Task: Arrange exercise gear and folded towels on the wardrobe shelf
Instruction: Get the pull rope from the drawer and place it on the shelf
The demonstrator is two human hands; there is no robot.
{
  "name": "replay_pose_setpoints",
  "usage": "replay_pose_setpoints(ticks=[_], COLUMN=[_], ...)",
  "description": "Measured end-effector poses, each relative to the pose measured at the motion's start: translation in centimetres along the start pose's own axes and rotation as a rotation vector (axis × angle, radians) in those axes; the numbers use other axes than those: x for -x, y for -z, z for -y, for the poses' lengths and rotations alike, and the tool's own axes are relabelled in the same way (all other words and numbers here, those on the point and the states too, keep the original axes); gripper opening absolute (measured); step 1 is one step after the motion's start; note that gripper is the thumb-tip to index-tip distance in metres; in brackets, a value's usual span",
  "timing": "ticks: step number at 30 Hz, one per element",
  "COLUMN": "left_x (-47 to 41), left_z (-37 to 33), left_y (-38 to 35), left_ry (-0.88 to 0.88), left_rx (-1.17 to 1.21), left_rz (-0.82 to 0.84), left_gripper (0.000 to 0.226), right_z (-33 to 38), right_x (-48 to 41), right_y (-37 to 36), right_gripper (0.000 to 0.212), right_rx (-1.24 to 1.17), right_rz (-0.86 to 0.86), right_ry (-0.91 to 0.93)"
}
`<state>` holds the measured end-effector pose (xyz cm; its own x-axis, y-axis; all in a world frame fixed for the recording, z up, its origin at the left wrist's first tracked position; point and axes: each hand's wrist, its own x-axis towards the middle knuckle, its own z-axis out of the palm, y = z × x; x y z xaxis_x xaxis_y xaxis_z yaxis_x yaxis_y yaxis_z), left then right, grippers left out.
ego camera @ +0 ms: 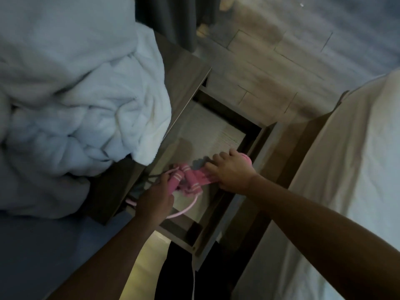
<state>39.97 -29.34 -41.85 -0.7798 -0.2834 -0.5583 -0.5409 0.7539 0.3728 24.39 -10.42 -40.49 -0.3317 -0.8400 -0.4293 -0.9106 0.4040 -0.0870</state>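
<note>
Nearest the camera, the left hand [155, 197] grips the pink skipping rope [184, 177] by a handle, over the open drawer [229, 111]. Just beyond, the right hand [229, 169] covers a blurred pink item [245, 158]; whether it grips or only presses, I cannot tell. This looks like the gear-gathering step; the next move calls for lifting both clear. No wardrobe shelf or folded towels show.

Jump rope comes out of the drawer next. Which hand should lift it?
Left. The left hand grips the jump rope by a handle, and its cord loops just beside that wrist. The right hand lies on other pink gear farther right in the drawer.
</note>
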Motion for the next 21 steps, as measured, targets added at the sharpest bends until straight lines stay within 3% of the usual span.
replay_pose_setpoints(ticks=[4,7,11,14,18,21], left_x=[3.5,6.0,7.4,7.1,6.4,6.2], left_z=[-3.3,-5.1,-6.7,-7.4,-7.0,-6.3], left_y=[2.8,4.0,4.2,4.0,3.4,3.2], left_ry=[-0.027,-0.069,-0.088,-0.122,-0.133,-0.061], left_rx=[0.168,0.257,0.187,0.159,0.140,0.150], left_rz=[-0.091,-0.138,-0.160,-0.182,-0.176,-0.102], left_gripper=[0.038,0.043,0.034,0.028,0.032,0.035], right_z=[-0.3,0.3,2.2,3.3,4.1,4.3], right_x=[6.4,11.5,14.9,14.4,12.0,10.6], right_y=[2.0,2.4,1.1,0.0,-1.3,-1.7], right_gripper=[0.056,0.048,0.033,0.045,0.049,0.049], right_rx=[-0.172,-0.434,-0.983,-1.486,-1.996,-2.237], right_rz=[-0.068,-0.151,-0.271,-0.335,-0.423,-0.309], right_ry=[-0.286,-0.531,-0.871,-1.134,-1.310,-1.315])
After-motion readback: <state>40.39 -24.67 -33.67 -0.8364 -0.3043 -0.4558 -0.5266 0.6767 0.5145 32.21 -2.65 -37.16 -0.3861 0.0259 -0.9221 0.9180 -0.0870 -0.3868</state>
